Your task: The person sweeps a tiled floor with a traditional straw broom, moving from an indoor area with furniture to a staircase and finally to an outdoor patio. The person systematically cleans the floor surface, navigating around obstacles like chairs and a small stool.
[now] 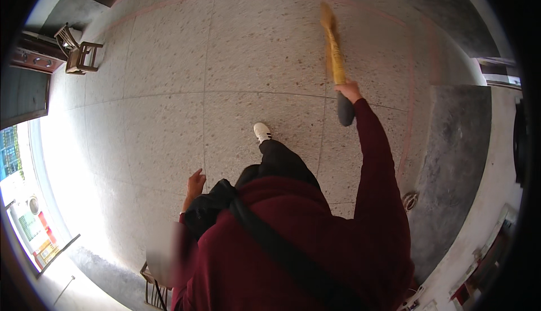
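My right hand (349, 91) is stretched out ahead of me and grips a yellow broom (333, 51) near its dark grey handle end (345, 110). The broom's bristles reach forward over the speckled stone floor (169, 85). My left hand (195, 182) hangs loose at my side with its fingers apart and holds nothing. I wear a dark red top with a black strap across it, and one white shoe (262, 132) steps forward on the floor.
A small wooden chair (79, 53) stands at the far left by a dark cabinet. A rougher grey strip of floor (451, 159) runs along the right, with a small round drain (409, 200) at its edge. Bright daylight comes in low left.
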A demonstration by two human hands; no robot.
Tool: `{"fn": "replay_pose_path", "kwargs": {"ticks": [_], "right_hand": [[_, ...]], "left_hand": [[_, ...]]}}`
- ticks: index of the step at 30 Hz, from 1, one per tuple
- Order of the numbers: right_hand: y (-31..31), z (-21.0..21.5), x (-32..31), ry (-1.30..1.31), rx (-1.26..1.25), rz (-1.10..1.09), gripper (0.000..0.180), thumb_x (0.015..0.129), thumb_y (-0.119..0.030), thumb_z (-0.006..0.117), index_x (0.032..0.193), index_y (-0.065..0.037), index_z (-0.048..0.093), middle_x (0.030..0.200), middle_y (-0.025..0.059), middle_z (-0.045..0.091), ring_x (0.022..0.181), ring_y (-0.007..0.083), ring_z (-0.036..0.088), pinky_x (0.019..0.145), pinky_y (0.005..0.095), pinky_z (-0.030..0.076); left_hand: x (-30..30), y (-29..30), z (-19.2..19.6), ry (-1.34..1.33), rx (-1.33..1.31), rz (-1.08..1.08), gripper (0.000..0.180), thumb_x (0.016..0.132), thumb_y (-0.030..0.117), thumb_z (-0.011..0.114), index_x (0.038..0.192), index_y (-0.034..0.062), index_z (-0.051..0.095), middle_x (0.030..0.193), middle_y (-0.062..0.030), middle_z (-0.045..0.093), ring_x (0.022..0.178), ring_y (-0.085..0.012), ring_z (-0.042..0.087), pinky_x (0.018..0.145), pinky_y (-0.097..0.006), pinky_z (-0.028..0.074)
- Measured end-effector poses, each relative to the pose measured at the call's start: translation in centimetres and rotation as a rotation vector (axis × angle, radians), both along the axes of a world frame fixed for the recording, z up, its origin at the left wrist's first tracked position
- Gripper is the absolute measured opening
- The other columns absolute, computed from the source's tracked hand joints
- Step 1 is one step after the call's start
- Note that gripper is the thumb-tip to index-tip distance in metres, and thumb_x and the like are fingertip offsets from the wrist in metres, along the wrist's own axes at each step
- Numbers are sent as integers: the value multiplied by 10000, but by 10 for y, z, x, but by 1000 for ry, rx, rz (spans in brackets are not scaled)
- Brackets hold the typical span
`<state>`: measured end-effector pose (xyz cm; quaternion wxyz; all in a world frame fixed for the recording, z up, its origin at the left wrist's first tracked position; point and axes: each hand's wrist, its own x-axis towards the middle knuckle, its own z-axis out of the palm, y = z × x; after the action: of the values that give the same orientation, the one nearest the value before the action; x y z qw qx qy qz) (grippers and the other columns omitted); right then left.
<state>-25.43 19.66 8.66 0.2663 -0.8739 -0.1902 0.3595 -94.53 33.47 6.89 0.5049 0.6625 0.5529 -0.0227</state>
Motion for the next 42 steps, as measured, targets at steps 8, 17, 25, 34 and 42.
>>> {"fn": "replay_pose_path", "kwargs": {"ticks": [8, 17, 25, 34, 42], "right_hand": [[-6, 49, -157, 352, 337, 234, 527, 684, -239, 703, 1139, -42, 523, 941, 44, 598, 814, 136, 565, 742, 268, 443], [-36, -12, -233, 885, 110, 417, 486, 583, -272, 733, 976, -9, 622, 814, 57, 625, 704, 122, 565, 643, 265, 451], [-215, -23, -72, 838, 22, 230, 436, 647, -224, 706, 1029, -38, 607, 795, 73, 615, 630, 106, 567, 589, 257, 470], [-398, 43, 223, 529, -151, -21, 434, 640, -195, 700, 1037, -50, 603, 762, 44, 598, 643, 134, 568, 578, 273, 462], [-392, 35, 367, -71, -127, 24, 512, 516, -201, 690, 968, 14, 584, 765, 127, 602, 740, 219, 585, 680, 279, 444]], "left_hand": [[20, -136, -17, -87, -105, 201, 441, 809, 186, 563, 1194, -5, 464, 852, -78, 630, 768, -111, 572, 708, -259, 456], [12, -260, -46, -138, -233, 323, 411, 812, 140, 579, 1189, 14, 477, 862, -94, 640, 774, -125, 603, 692, -256, 475], [61, -292, -56, -223, -273, 459, 440, 812, 164, 572, 1199, -10, 456, 841, -97, 637, 741, -135, 615, 666, -251, 484], [362, -275, -14, -18, 62, -193, 401, 785, 199, 571, 1151, 43, 519, 817, -139, 631, 746, -185, 601, 673, -304, 462], [511, -287, 56, -87, 106, -354, 376, 794, 176, 575, 1145, 51, 524, 817, -118, 635, 758, -168, 599, 708, -296, 467]]}}
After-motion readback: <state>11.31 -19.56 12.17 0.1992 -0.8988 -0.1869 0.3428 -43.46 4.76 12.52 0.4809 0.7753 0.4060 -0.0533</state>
